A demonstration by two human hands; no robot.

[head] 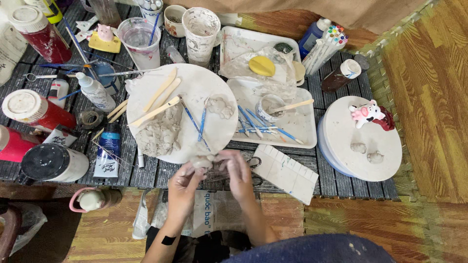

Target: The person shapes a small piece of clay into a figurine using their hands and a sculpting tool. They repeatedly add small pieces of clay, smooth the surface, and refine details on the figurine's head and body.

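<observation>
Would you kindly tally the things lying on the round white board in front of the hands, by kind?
On the round white board, above the hands' lump of clay:
Wooden modelling tools: 3
Blue-handled tools: 2
Clay masses: 2, the large one and the small one
Total: 7

Left hand (184,181) and right hand (237,171) raised together, fingers curled inward, grips meeting, forearms angled inward

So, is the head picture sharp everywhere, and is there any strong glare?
Head view: even, soft light, no strong glare; the table things are sharp; both hands, left hand and right hand, are motion-blurred around the clay lump; the edges bend slightly.
</observation>
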